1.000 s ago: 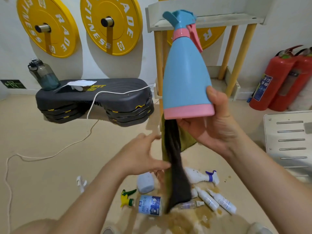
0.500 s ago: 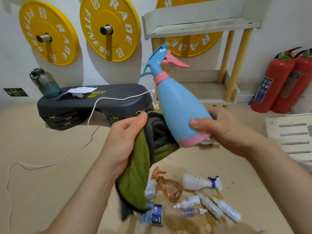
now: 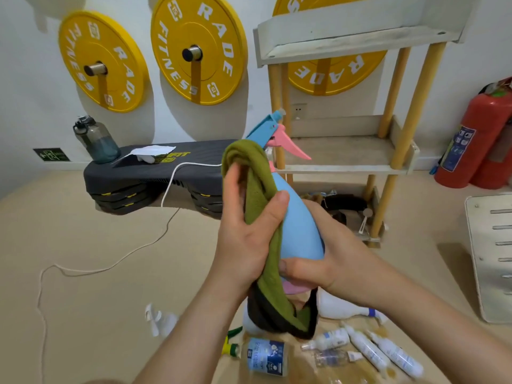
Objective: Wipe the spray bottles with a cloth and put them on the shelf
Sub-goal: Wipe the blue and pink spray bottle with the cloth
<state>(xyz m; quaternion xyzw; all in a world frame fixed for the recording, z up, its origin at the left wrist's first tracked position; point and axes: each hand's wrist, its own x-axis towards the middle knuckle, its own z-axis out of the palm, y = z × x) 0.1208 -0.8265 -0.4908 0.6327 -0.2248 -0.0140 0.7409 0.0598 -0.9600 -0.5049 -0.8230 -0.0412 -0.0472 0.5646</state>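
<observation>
A blue spray bottle (image 3: 300,228) with a pink trigger and pink base is held upright in mid-air in front of me. My right hand (image 3: 329,256) grips its lower body near the base. My left hand (image 3: 246,231) wraps a green and dark grey cloth (image 3: 263,195) around the bottle's left side and neck, thumb pressed on the blue body. The cloth's tail hangs below the bottle. Several other spray bottles (image 3: 365,347) lie on the floor below my hands. The wooden shelf (image 3: 346,156) stands behind the bottle, its middle board bare.
A dark step platform (image 3: 155,176) with a water jug (image 3: 97,139) sits at the left, a white cable (image 3: 110,264) trailing across the floor. Yellow weight plates (image 3: 196,48) hang on the wall. Red fire extinguishers (image 3: 476,137) stand at the right. A brown spill stains the floor around the bottles.
The bottle came down from high up and now stands upright lower in front of me. My left hand took the hanging cloth and wrapped it round the bottle's neck and side.
</observation>
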